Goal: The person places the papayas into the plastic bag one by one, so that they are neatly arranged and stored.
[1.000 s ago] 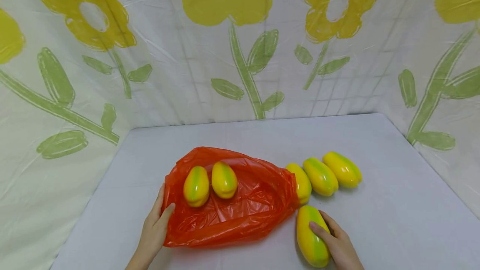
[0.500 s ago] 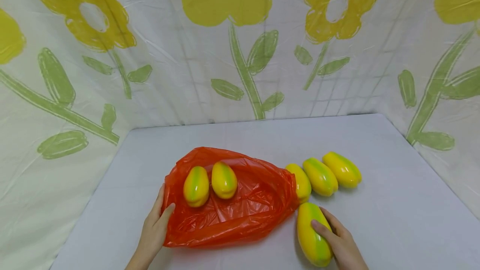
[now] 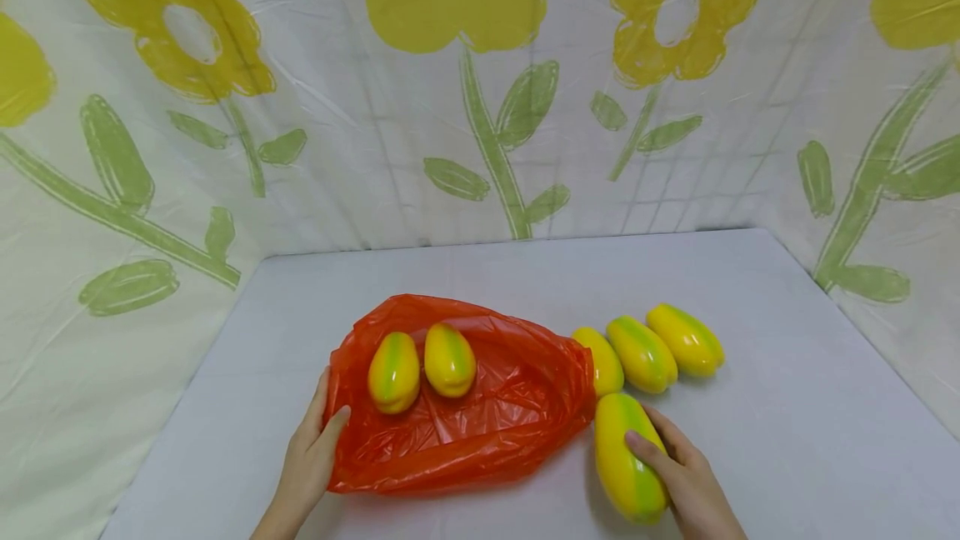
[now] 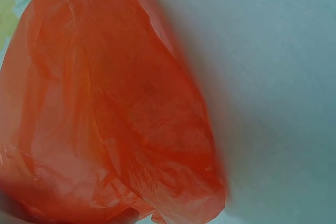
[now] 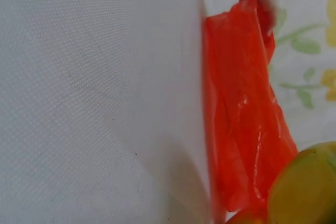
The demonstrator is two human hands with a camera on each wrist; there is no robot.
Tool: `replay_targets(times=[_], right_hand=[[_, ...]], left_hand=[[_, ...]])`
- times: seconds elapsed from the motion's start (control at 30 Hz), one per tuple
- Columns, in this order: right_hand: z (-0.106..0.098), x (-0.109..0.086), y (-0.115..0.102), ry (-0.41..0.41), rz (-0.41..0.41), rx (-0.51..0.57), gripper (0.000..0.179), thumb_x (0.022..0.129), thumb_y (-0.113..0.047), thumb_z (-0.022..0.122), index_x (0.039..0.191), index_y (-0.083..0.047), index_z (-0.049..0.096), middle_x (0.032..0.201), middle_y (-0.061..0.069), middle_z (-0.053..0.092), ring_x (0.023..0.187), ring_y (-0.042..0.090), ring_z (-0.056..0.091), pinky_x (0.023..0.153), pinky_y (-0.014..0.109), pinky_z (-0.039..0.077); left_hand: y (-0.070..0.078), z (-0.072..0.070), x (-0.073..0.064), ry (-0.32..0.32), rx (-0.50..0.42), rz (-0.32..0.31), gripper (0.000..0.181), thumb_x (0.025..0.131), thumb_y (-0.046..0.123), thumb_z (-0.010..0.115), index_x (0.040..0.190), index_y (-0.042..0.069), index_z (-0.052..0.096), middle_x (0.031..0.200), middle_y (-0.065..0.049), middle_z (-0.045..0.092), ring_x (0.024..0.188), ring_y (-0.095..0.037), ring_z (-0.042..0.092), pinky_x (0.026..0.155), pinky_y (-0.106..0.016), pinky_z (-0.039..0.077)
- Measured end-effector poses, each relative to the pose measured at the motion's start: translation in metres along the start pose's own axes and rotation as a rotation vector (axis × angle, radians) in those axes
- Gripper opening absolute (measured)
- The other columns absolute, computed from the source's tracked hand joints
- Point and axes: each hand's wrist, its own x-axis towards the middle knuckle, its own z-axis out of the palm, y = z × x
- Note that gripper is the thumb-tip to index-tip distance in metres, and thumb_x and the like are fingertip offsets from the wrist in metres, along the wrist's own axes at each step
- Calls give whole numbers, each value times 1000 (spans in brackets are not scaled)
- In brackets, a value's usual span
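Note:
A red plastic bag (image 3: 480,448) lies spread open on the table, with two yellow-and-green papayas, one (image 3: 393,373) to the left and another (image 3: 450,361) beside it, inside. At the bag's left edge my left hand (image 3: 309,452) holds the rim, thumb on the inner side and fingers outside. My right hand (image 3: 690,473) grips a larger-looking papaya (image 3: 618,452) from its right side, thumb on top, just off the bag's right end. This papaya (image 5: 304,187) fills the lower right corner of the right wrist view. Red plastic (image 4: 121,103) covers much of the left wrist view.
Three more papayas stand in a row behind the held one: one (image 3: 609,365) partly hidden by the bag, a middle one (image 3: 641,352) and a far right one (image 3: 686,340). A white curtain (image 3: 337,148) with painted flowers surrounds the pale table (image 3: 810,440).
My right hand has shifted the gripped papaya slightly upward in the view, away from me, toward the row behind. My left hand and the bag have stayed in place.

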Motion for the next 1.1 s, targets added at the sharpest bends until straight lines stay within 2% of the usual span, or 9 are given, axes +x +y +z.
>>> replay_targets(times=[0.27, 0.4, 0.57, 0.8, 1.1], right_hand=[[2, -3, -8, -14, -28, 0, 93, 89, -55, 62, 157, -13, 16, 159, 19, 16, 133, 36, 29, 111, 58, 26], [4, -4, -14, -19, -32, -20, 95, 87, -58, 62, 157, -14, 16, 160, 19, 15, 135, 36, 28, 111, 58, 26], [11, -6, -24, -25, -46, -35, 92, 88, -57, 62, 157, -15, 18, 159, 18, 18, 132, 36, 33, 109, 57, 31], [27, -5, -36, -62, -139, -19, 78, 93, -44, 61, 154, -11, 24, 155, 19, 25, 127, 33, 39, 106, 52, 38], [42, 1, -43, -70, -150, 8, 77, 91, -43, 64, 152, -11, 30, 152, 19, 32, 122, 32, 43, 103, 49, 41]], left_hand=[[1, 0, 0, 9, 17, 3, 68, 106, 32, 37, 156, 12, -4, 161, -19, 4, 144, -45, 12, 109, -60, 22], [1, 0, 0, 14, 16, 22, 68, 106, 31, 37, 156, 11, -3, 161, -20, 5, 143, -46, 12, 109, -61, 22], [1, 0, 0, 13, 15, 20, 68, 106, 31, 37, 156, 11, -3, 161, -19, 5, 144, -46, 12, 109, -60, 22], [1, 1, 0, 10, 9, 11, 67, 106, 31, 37, 156, 13, -4, 161, -18, 4, 144, -45, 12, 109, -60, 23], [1, 1, 0, 8, 6, 5, 68, 106, 32, 38, 156, 13, -4, 161, -18, 4, 144, -45, 11, 109, -60, 23]])
